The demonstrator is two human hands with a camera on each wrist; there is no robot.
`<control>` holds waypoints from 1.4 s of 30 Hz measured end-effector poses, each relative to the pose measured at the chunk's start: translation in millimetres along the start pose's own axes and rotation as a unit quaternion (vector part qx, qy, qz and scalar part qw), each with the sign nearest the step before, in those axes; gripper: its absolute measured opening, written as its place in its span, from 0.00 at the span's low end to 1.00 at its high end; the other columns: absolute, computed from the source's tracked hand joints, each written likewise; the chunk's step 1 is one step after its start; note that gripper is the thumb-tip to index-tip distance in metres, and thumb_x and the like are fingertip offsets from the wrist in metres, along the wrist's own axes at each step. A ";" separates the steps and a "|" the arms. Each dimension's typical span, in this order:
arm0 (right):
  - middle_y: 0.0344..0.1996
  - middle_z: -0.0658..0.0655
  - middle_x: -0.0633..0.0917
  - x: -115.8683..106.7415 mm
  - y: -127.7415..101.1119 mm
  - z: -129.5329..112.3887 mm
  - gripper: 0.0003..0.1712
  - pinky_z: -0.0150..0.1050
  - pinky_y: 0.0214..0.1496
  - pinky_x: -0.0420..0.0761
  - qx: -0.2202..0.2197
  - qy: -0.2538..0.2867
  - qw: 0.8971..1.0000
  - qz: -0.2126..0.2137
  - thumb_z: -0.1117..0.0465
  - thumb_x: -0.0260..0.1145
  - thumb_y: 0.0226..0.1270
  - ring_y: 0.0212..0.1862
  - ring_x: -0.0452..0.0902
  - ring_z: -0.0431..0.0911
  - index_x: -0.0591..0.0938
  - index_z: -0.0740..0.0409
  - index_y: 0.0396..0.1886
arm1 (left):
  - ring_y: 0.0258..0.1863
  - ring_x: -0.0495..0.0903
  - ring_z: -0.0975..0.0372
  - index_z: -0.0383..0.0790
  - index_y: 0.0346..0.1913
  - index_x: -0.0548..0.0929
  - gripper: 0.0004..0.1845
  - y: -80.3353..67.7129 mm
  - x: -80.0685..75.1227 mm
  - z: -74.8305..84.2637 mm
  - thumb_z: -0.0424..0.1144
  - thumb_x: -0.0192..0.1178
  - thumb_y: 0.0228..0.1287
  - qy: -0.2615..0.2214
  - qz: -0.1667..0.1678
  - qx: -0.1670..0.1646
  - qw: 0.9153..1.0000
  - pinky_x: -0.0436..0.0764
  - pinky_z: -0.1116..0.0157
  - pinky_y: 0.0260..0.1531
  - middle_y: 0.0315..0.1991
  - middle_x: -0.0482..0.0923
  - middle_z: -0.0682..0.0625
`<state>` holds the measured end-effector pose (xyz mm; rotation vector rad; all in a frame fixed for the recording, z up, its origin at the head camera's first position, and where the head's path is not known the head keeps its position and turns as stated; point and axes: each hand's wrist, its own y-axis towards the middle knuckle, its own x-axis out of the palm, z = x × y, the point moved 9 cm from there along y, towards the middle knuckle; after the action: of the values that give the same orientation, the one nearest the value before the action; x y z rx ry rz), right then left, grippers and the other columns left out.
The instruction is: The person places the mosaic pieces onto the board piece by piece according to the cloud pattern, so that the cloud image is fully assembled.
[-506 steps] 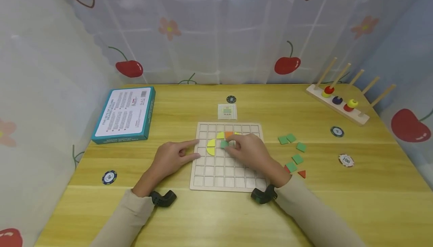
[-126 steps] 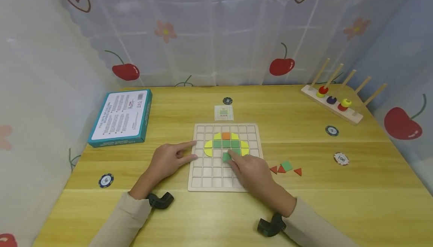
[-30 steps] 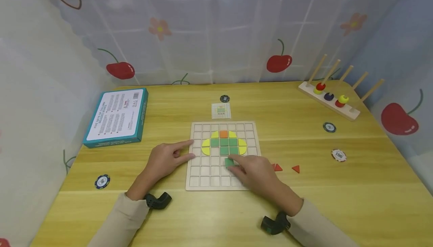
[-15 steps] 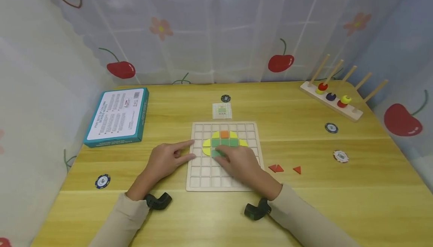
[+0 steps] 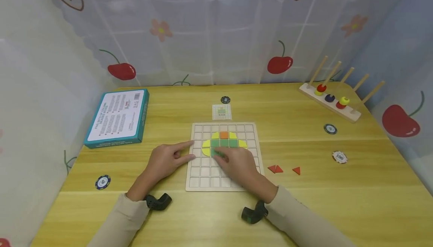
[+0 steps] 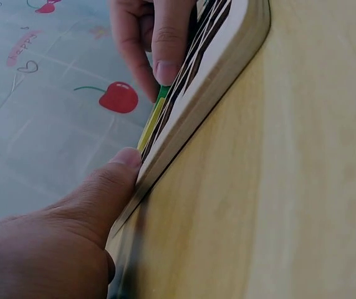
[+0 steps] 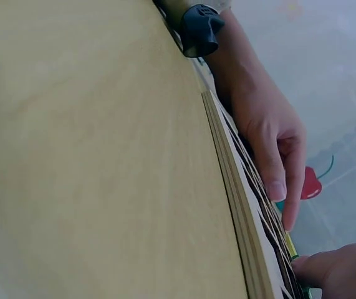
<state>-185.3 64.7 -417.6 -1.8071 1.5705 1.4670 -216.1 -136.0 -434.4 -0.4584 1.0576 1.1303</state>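
Note:
In the head view a wooden grid board (image 5: 199,182) lies on the table, with yellow quarter-round tiles (image 5: 206,152), an orange square tile (image 5: 224,135) and green square tiles (image 5: 233,143) in its cells. My right hand (image 5: 241,164) pinches a green square tile (image 5: 212,152) between thumb and forefinger at a cell beside the left yellow tiles, covering part of the pattern. The same tile's green edge shows under the right fingers in the left wrist view. My left hand (image 5: 165,159) rests at the board's left edge, thumb and forefinger stretched out against it.
Several red triangle tiles (image 5: 279,169) lie right of the board. A pattern card (image 5: 221,112) and a black chip (image 5: 225,99) sit behind it. A teal box (image 5: 116,117) stands left, a peg stand (image 5: 329,102) back right; more chips (image 5: 339,157) lie around.
My right hand has carried the green tile leftward and up to the cell beside the yellow tiles. Earlier, the other green squares left the table's right side for the board. My left hand stays put.

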 end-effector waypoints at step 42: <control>0.11 0.38 0.65 -119.9 -123.9 111.8 0.13 0.33 0.18 0.60 0.153 -0.016 0.987 0.038 0.51 0.75 0.66 0.15 0.57 0.35 0.91 0.48 0.48 | 0.15 0.57 0.70 0.57 0.62 0.86 0.26 -0.3 0.2 1.9 0.62 0.68 0.64 0.005 0.002 -0.001 1.000 0.58 0.67 0.19 0.15 0.61 0.63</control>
<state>-113.3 256.9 -407.7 -1.5573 1.7545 1.2003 -215.0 -134.5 -433.7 -0.4643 1.0660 1.1329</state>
